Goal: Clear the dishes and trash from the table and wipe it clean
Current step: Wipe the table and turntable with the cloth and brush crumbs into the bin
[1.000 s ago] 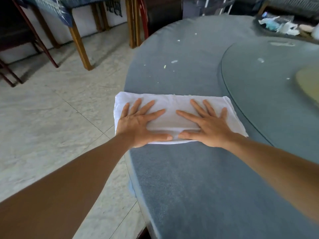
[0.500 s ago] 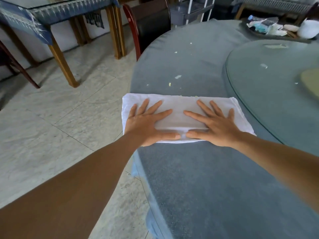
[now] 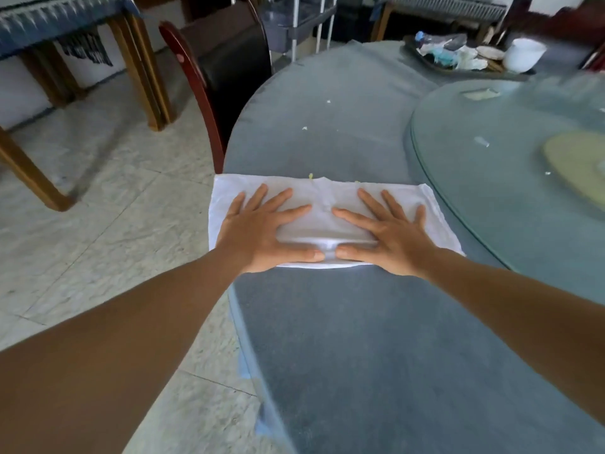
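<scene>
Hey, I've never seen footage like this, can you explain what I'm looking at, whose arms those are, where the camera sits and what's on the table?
There is no machine here. A person wears one wide-angle camera on the head, looking forward and down, so the two arms are their own. The left hand and right hand lie flat with fingers spread, pressing a folded white cloth onto the round grey-blue table. Nothing is gripped; the cloth is only pressed down. Small crumbs lie beyond the cloth. To the right is a glass turntable, and at the far edge a tray of trash beside a white bowl.
</scene>
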Demonstrator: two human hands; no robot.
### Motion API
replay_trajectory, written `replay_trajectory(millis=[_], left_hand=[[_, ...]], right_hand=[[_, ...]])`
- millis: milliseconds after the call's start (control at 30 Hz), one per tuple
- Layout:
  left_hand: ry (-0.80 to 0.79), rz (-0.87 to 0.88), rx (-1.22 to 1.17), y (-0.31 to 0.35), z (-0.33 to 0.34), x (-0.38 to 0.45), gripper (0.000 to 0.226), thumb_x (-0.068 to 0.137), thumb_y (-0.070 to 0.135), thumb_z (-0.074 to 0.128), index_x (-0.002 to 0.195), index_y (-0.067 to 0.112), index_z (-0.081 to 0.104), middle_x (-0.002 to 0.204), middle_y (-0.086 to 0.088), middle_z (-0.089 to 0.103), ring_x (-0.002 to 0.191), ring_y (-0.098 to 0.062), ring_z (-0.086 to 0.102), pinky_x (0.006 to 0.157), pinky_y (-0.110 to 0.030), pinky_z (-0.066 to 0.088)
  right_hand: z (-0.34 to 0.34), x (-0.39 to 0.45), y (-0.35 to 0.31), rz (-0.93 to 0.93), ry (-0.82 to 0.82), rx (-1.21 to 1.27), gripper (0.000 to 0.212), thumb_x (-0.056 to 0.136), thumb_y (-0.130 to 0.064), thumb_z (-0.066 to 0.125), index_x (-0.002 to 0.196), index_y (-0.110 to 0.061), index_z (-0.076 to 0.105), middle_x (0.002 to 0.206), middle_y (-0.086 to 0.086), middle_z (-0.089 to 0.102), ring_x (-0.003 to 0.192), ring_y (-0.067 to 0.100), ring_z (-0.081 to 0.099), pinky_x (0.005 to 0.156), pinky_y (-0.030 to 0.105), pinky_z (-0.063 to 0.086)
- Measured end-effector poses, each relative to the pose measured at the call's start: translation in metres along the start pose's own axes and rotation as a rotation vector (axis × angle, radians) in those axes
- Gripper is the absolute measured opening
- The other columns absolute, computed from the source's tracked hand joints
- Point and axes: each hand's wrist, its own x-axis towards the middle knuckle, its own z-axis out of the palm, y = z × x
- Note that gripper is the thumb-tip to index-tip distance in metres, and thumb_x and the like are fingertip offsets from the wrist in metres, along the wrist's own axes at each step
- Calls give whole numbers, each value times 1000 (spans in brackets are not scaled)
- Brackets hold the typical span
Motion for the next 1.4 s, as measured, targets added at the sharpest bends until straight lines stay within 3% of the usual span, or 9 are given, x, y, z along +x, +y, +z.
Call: replay_trajectory(millis=[300, 567, 933, 1400], left_hand=[[4, 51, -18, -31, -14, 67, 101, 55, 106, 36, 147, 69, 14, 167, 27, -2, 155, -11, -12, 125, -46, -7], [-1, 87, -1, -59, -31, 145, 105, 50, 109, 27, 147, 69, 14, 166, 28, -2, 156, -10, -11, 125, -46, -6], [-62, 166, 44, -98, -64, 302, 98, 58, 106, 30, 146, 71, 9, 165, 31, -4, 155, -8, -13, 125, -46, -6], [-92, 276, 17, -113, -84, 427, 93, 58, 106, 28, 143, 73, 11, 164, 31, -5, 154, -5, -16, 125, -44, -7]], right_hand=[[-14, 57, 3, 55, 4, 12, 89, 49, -111, 12, 133, -87, -7, 168, -24, -21, 157, 22, -23, 113, 77, -11], [-35, 127, 11, 104, 23, 17, 93, 47, -111, 8, 134, -86, -8, 168, -23, -21, 157, 22, -22, 113, 77, -11], [-72, 259, 42, 193, 31, 57, 90, 53, -109, 15, 137, -83, -7, 169, -23, -20, 157, 22, -23, 112, 77, -14], [-96, 345, 73, 329, 61, 111, 85, 60, -107, 17, 138, -83, -6, 168, -22, -21, 156, 24, -26, 113, 76, -15]])
